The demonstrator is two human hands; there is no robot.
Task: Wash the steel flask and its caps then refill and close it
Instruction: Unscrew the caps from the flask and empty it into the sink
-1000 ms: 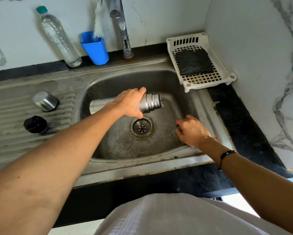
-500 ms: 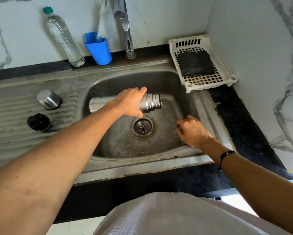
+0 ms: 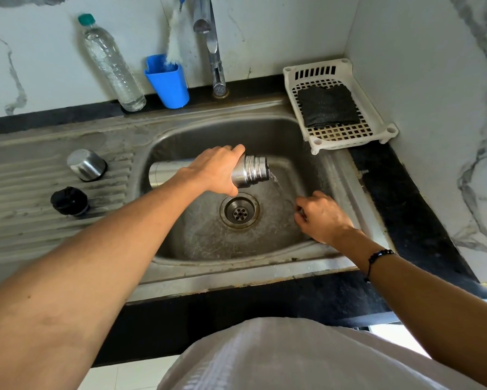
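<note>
Steel flask (image 3: 250, 171) is lying sideways in the left hand (image 3: 218, 173), fingers wrapped round its upper body, mouth pointing toward the right hand (image 3: 322, 218) with a thin stream of water (image 3: 276, 181) running out into the sink (image 3: 197, 130). Right hand sits low in the basin just past the drain (image 3: 239, 211), fingers curled under; can't tell if it's holding anything. Out past the left hand on the ribbed drainboard (image 3: 17, 181) are the steel cap (image 3: 86, 164) and the black inner cap (image 3: 69, 201), near each other but apart. Behind the hands: tap (image 3: 212, 49), blue cup (image 3: 167, 80) with a brush (image 3: 174, 38), plastic water bottle (image 3: 110, 63). Beyond the right hand, a white rack (image 3: 341, 108) holds a dark scrub pad (image 3: 326, 105).
</note>
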